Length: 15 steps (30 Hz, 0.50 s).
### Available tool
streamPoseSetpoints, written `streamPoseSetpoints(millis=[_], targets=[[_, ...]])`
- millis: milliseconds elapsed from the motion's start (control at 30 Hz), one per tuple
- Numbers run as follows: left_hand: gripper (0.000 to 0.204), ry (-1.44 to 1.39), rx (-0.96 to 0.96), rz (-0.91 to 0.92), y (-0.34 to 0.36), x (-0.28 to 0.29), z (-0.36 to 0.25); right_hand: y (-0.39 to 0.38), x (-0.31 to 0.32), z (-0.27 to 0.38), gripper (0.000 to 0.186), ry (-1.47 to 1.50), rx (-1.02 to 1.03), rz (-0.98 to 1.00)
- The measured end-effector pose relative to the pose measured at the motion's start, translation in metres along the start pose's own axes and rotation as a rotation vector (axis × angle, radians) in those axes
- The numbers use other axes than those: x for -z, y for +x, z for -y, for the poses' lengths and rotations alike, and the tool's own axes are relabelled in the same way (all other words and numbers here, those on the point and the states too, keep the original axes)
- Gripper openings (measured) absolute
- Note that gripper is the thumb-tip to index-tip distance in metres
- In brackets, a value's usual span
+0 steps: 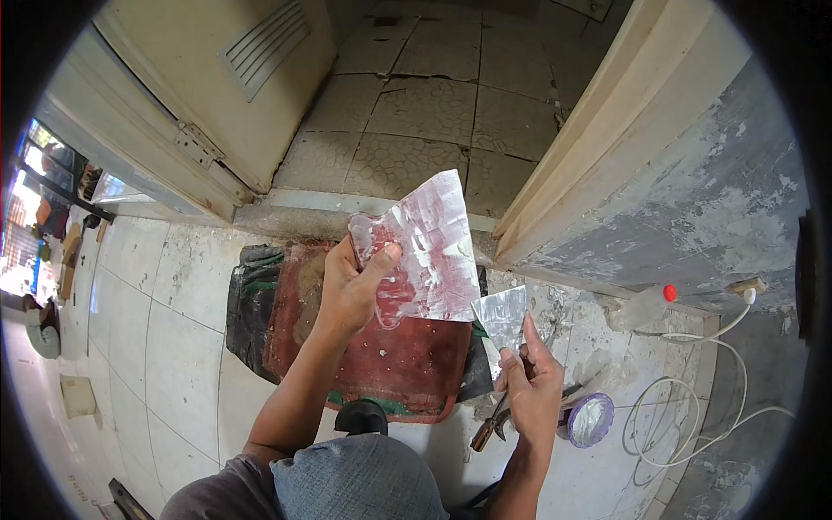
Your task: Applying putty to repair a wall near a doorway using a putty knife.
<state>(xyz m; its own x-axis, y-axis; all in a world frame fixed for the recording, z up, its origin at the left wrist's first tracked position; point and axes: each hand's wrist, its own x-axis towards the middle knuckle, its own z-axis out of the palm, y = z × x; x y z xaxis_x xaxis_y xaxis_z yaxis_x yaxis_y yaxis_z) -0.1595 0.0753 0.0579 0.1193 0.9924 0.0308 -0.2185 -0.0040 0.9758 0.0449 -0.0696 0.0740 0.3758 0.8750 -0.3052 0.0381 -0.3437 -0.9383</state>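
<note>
My left hand (357, 290) grips a thin, bent sheet (425, 256), reddish and silvery, smeared with white paste, its thumb pressed on the face. Lower and to the right, my right hand (533, 386) holds a flat metal scraper blade (503, 319) with white residue on it, index finger stretched along its edge. The blade's upper corner comes close to the sheet's lower right corner; whether they touch I cannot tell. Beside my right wrist, on the floor, stands a round purple tub (591, 420) of white paste. A tool with a brown handle (483, 436) lies left of that wrist, partly hidden.
A worn red mat (390, 364) lies over black plastic (247, 303) before the doorway sill. An open cream door (217, 87) stands left. Right, a patchy grey wall (685, 208) meets the floor near a clear bottle (637, 310) with a red cap and a looped white cable (637, 425).
</note>
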Motion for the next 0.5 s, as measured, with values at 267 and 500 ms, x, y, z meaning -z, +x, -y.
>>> streamPoseSetpoints(millis=[267,500], targets=[[0.016,0.28,-0.071,0.145,-0.013,-0.007,-0.011,0.002,-0.003,0.002,0.056,0.021,0.006,-0.003],[0.014,0.536,-0.235,0.312,-0.018,-0.011,-0.021,0.003,0.002,0.001,0.056,0.069,0.035,-0.023]])
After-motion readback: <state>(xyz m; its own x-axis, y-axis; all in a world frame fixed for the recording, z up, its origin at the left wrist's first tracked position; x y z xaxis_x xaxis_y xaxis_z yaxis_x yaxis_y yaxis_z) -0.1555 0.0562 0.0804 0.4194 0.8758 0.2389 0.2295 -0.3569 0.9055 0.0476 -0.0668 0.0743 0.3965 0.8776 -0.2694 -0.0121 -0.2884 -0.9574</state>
